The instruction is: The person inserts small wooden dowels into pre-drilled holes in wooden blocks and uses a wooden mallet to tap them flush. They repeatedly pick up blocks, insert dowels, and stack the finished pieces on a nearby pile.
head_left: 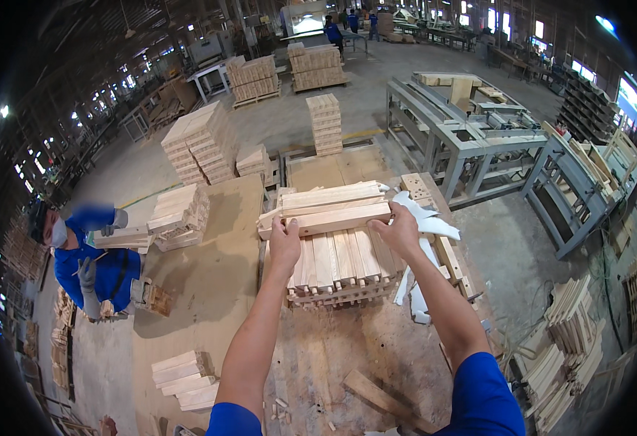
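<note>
Both my arms reach forward over a stack of wooden slats (pixel 333 261), whose slats lie side by side with tenoned ends toward me. Across the top of it lie several squared wooden bars (pixel 337 196). The nearest wooden bar (pixel 344 218) runs crosswise between my hands. My left hand (pixel 284 243) is closed at its left end, thumb on the near face. My right hand (pixel 401 231) grips its right end, fingers over the far edge. Whether the bar rests on the slats or is slightly raised I cannot tell.
White torn sheeting (pixel 422 218) and drilled wooden blocks (pixel 419 190) lie right of the stack. A loose board (pixel 384 400) is near me. At left, a gloved co-worker (pixel 104 258) handles wood beside more bars (pixel 180 211). A grey metal machine frame (pixel 471 138) stands far right.
</note>
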{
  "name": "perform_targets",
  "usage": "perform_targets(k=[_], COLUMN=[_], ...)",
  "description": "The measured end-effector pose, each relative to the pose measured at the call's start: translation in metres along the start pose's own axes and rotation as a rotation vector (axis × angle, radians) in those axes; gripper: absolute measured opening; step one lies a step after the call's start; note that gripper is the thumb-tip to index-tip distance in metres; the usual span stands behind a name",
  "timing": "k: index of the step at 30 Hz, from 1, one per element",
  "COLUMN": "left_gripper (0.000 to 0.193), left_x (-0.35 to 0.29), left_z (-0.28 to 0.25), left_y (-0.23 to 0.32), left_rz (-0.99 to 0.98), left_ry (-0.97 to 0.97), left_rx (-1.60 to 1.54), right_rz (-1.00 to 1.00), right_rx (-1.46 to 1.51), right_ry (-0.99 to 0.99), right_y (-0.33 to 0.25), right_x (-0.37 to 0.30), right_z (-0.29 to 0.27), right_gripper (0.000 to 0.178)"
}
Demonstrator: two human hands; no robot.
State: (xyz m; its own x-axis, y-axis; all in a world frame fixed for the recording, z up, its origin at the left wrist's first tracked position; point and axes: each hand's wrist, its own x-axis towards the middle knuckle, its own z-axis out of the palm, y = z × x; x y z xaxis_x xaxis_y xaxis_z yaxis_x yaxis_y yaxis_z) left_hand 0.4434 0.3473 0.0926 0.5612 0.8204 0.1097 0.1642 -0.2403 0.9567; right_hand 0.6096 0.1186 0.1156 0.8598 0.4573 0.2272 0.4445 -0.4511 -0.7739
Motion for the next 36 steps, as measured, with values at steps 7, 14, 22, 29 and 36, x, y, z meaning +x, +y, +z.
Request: perform_targets(k=[7, 14, 22, 29, 36], left_gripper=[0.049, 0.058, 0.049, 0.036, 0.041], left_x=[-0.001, 0.010, -0.036, -0.243, -0.386], left_z=[0.004, -0.004, -0.048, -0.141, -0.265], left_y=[0.007, -0.014, -0.020, -0.102, -0.117], left_rz=[-0.047, -0.040, 0.038, -0.020, -0.336], left_ry=[-0.013, 0.020, 0.083, 0.002, 0.063], left_rx=[0.056, 0.046, -0.029, 0.289, 0.407], right_rz=[0.006, -0.010, -0.180, 0.140, 0.245], right_rx=[0.107, 0.278, 0.308, 0.297, -0.059], right_ry=[0.062, -0.055, 0.089, -0.101, -0.343], right_y=[0.009, 0.004, 0.071, 0.123, 0.118], right_x=[0.001, 0.000, -0.028, -0.269, -0.453], right_z=[0.013, 0.018, -0.008, -0.057, -0.042], right_gripper=[0.088, 0.090, 0.071, 0.044, 0.061])
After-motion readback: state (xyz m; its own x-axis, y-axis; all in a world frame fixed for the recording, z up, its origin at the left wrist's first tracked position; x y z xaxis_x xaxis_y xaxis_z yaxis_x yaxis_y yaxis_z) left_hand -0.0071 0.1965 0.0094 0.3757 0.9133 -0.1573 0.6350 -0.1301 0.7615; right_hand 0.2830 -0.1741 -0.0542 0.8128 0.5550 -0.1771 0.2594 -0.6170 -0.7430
